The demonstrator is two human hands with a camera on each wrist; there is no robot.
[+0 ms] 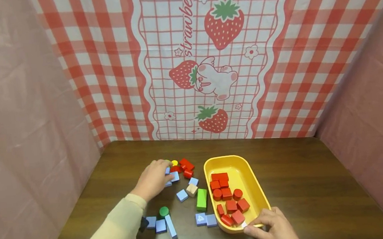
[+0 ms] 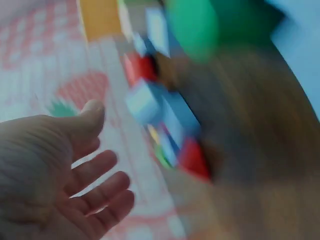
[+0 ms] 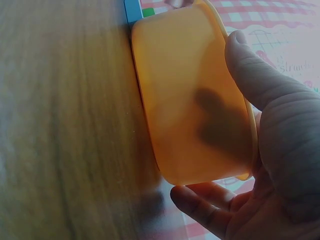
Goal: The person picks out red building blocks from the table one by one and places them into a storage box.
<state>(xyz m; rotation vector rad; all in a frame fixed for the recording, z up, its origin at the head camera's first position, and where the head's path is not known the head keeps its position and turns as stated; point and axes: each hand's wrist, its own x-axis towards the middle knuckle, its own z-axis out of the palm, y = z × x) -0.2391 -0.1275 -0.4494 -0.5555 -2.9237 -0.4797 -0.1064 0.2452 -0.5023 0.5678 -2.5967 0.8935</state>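
Note:
My left hand [image 1: 153, 180] reaches over a cluster of blue blocks [image 1: 174, 176] at the left middle of the table. In the left wrist view the left hand [image 2: 65, 170] has relaxed, spread fingers with nothing between them. Just beyond it lie red blocks [image 1: 187, 164] and a small yellow block [image 1: 174, 162]. A yellow tray [image 1: 245, 176] stands to the right, with several red blocks [image 1: 231, 206] inside. My right hand [image 1: 274, 229] grips the tray's near right corner, thumb on the rim. The right wrist view shows the tray's outer wall [image 3: 190, 90].
Between the hands lie a plain wooden cube [image 1: 192, 190], a green block [image 1: 201, 199] and a blue block marked 4 [image 1: 200, 219]. A green cylinder [image 1: 164, 212] and a long light-blue block [image 1: 171, 227] lie near the left forearm. A checked strawberry cloth [image 1: 117, 65] hangs behind the table.

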